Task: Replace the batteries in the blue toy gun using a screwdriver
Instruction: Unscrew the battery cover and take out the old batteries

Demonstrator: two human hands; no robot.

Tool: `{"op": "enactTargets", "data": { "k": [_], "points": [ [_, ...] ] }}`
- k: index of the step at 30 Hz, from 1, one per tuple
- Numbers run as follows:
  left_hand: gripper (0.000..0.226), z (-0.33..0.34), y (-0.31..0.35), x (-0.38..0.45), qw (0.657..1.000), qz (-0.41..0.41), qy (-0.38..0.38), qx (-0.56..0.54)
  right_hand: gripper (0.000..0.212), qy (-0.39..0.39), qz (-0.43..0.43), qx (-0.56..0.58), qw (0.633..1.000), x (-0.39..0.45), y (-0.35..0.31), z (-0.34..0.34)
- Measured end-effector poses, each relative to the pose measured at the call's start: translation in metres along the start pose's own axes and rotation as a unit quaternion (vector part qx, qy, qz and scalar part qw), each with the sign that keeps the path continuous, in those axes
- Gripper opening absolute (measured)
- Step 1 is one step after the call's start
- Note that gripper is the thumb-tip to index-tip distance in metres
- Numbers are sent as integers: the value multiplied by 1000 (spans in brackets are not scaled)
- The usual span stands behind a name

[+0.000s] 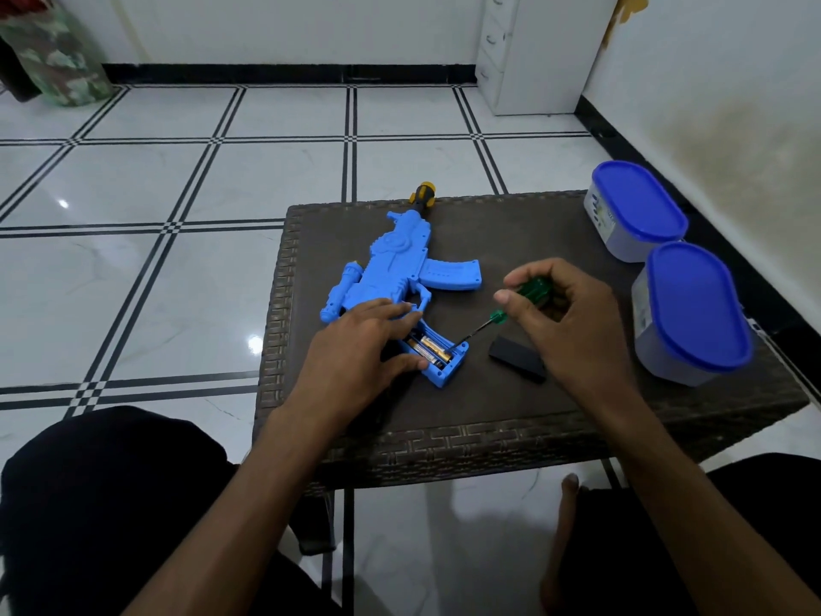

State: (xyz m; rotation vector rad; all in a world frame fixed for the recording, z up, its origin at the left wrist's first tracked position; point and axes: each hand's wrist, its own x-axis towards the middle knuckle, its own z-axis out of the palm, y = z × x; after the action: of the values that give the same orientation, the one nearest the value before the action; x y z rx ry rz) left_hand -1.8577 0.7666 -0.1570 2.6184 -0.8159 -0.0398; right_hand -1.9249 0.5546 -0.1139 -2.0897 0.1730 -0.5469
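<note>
The blue toy gun (pixel 400 264) lies flat on the dark woven table (pixel 488 420), its yellow-and-black muzzle pointing away from me. Its stock compartment is uncovered and shows gold-and-black batteries (pixel 430 347). My left hand (pixel 355 349) rests on the stock, pinning it, thumb at the compartment's near edge. My right hand (pixel 564 322) grips a green-handled screwdriver (pixel 531 293); its metal tip reaches down to the far right corner of the compartment. A black battery cover (pixel 517 358) lies on the table beside the stock, partly under my right hand.
Two grey tubs with blue lids (pixel 637 211) (pixel 693 311) stand at the table's right edge. The table's front rim is near my knees. White tiled floor lies to the left, a white cabinet (pixel 524 51) at the back right.
</note>
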Motion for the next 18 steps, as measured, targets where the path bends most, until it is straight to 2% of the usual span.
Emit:
{"op": "enactTargets", "data": {
  "k": [10, 18],
  "points": [
    [55, 0, 2, -3, 1000, 0, -4, 9, 21, -92, -135, -127, 978, 9, -24, 4],
    [50, -2, 4, -2, 1000, -1, -15, 25, 21, -107, -160, -131, 973, 15, -25, 4]
  ]
}}
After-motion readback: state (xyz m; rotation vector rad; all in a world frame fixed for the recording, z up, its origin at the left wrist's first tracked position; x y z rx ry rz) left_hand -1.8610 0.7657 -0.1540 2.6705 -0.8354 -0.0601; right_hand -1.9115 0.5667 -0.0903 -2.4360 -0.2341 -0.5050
